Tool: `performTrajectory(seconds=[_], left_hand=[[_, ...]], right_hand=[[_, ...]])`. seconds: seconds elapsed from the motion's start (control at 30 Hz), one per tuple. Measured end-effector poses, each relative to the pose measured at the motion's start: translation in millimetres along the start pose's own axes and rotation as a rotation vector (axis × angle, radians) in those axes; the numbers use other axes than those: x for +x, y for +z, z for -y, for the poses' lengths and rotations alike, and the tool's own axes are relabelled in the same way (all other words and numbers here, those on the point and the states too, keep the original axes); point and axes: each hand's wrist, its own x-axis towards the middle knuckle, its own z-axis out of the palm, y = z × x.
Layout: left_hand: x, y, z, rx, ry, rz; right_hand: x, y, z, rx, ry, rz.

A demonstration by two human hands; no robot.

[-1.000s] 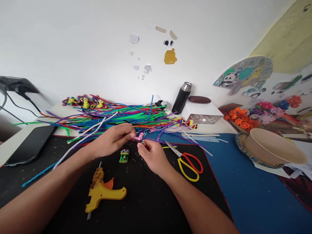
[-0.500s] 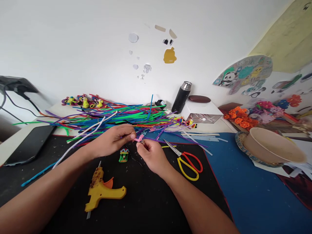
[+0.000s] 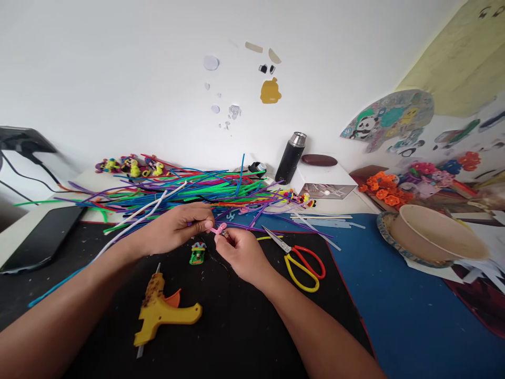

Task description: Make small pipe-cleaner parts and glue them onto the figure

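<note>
Between my two hands is a small looped pink pipe cleaner. My left hand pinches its left end between thumb and forefinger. My right hand is closed around its lower right side; whatever else lies within those fingers is hidden. Just below my left hand, a small green figure with a blue and red top lies on the black mat. A yellow glue gun rests nearer to me. Scissors with one red and one yellow handle lie right of my right hand.
A wide heap of coloured pipe cleaners spreads behind my hands. A phone lies at the left. Behind stand a black thermos and a white box. To the right are a beige bowl and orange flowers.
The whole view has shifted slightly. The pink pipe cleaner has turned a little between my fingers, and a small light-blue piece behind it now shows apart from it. Both hands keep their hold.
</note>
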Motion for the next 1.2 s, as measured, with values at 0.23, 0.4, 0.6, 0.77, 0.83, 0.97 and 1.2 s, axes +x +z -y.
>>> performTrajectory(seconds=[0.23,0.4,0.6,0.77,0.83,0.97,1.2], left_hand=[[-0.4,0.5,2.5,-0.018,0.006,0.017],[-0.7,-0.4,2.9,-0.03,0.0,0.033],[-1.0,-1.4,3.1,-0.027,-0.01,0.032],[-2.9,-3.0,6.9,-0.044,-0.018,0.024],[-3.6,-4.2,7.3,-0.054,-0.016,0.032],[-4.3,-5.5,7.2,-0.065,-0.001,0.046],[-3.9,-5.3,5.7,-0.083,-0.004,0.054]], right_hand=[[-0.1,-0.1,-0.4,-0.011,-0.001,0.001],[-0.6,-0.1,1.7,-0.016,0.028,0.005],[0.1,0.1,-0.4,-0.004,0.012,0.006],[1.6,-1.6,-0.9,-0.007,0.016,-0.025],[1.6,-2.9,0.8,0.003,0.018,-0.031],[1.2,-4.3,4.4,-0.001,0.019,-0.037],[1.5,-2.6,0.9,-0.002,0.024,-0.021]])
